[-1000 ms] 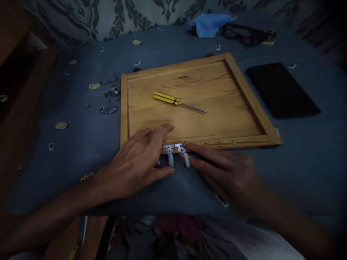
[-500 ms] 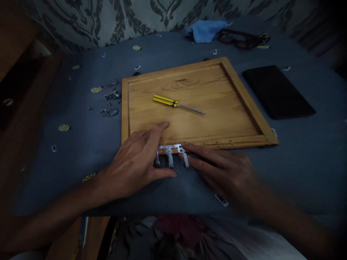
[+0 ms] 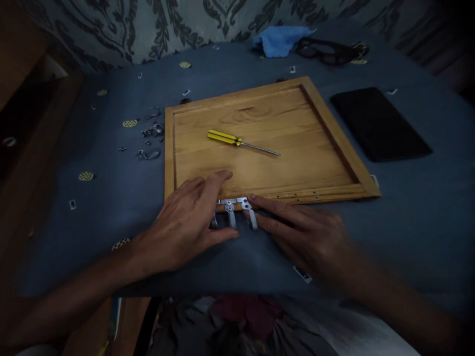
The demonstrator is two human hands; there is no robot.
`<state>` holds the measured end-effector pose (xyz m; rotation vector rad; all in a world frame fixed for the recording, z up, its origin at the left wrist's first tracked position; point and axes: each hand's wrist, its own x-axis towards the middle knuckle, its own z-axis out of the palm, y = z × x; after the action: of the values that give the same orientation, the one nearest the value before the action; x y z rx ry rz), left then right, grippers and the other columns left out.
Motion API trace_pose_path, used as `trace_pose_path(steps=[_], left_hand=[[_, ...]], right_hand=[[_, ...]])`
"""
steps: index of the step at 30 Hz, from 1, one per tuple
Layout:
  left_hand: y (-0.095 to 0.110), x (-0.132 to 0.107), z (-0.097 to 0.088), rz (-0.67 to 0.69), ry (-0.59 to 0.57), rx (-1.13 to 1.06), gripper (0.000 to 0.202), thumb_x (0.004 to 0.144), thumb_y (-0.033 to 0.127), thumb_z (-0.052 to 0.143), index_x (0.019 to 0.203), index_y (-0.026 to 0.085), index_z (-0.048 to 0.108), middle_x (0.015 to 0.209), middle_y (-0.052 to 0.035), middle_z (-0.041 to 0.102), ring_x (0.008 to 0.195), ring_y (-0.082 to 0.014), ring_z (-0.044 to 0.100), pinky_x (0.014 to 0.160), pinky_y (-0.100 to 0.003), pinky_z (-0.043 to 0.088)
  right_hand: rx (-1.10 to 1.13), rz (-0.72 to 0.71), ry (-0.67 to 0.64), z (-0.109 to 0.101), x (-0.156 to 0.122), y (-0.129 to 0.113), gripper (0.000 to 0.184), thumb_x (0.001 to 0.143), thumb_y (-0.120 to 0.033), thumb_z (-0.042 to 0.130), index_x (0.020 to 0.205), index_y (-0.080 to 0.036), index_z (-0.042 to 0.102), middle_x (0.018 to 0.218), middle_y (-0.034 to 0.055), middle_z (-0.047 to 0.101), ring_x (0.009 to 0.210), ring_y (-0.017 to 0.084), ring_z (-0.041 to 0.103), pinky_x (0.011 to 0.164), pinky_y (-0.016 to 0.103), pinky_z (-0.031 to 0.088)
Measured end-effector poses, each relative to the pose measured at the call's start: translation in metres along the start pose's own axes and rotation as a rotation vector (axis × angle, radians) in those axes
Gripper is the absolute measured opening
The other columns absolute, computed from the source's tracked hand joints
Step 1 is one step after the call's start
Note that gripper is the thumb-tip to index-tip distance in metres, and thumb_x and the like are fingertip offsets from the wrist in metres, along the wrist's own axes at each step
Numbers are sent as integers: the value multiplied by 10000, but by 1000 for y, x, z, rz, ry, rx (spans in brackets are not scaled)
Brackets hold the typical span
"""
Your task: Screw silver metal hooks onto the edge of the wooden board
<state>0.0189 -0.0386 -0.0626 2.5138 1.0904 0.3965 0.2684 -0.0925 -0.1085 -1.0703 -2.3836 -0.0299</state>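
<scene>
Left hand (image 3: 185, 225): grip open, flat over bracket (image 3: 233, 210) at board (image 3: 297, 143) edge.
Right hand (image 3: 300, 232): grip open, fingertips touching bracket.
Risk: bracket, only pressed, may slide askew.

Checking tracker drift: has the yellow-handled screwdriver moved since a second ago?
No. The yellow-handled screwdriver lies at the same spot on the framed wooden panel; only the camera shifted.
</scene>
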Motion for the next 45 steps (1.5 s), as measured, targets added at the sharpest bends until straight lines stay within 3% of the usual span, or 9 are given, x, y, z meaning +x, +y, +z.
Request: trace_pose_path(steps=[4,13,20,29,35,45], left_hand=[[1,1,-2,-51,-23,-40,888,735,320,931,1417,189,377,1335,-152,681,1295,-355,653,1038,-493,580],[-1,0,0,-75,-29,-75,866,751,338,918,1428,229,388,1308,-124,681,1287,-351,648,1031,-496,571],[-9,-1,-9,-124,-83,-140,958,716,489,932,1471,268,384,1131,-54,696,1059,-284,695,908,-438,570],[-11,2,-19,-179,-141,-186,883,729,434,931,1441,297,426,1103,-27,700,1000,-255,689,879,-419,542],[-14,1,-16,-141,-131,-183,873,728,429,931,1431,306,428,1126,-33,699,1024,-256,690,920,-435,550],[-14,0,-17,-106,-148,-182,869,737,453,921,1437,310,427,1184,-56,692,1087,-278,688,954,-450,564]], right_hand=[[10,-2,-9,1,-1,0,305,1037,-129,464,1207,-201,707,1313,101,753,979,202,787,770,318,653],[11,-9,-17,-1,0,-1,318,1028,-99,456,1210,-186,703,1305,114,754,979,210,787,744,315,642],[-3,-19,-10,1,-1,1,305,1033,-110,456,1188,-178,710,1278,121,764,940,216,793,710,331,652],[37,11,-29,-1,-2,0,315,1013,-85,491,1221,-196,700,1316,116,749,991,220,789,749,326,656],[14,-24,-11,-1,0,0,292,1037,-92,449,1201,-165,679,1287,134,758,962,216,793,724,329,650],[14,-3,-24,2,-3,1,332,1016,-96,472,1242,-206,689,1312,111,751,964,223,795,729,351,663]])
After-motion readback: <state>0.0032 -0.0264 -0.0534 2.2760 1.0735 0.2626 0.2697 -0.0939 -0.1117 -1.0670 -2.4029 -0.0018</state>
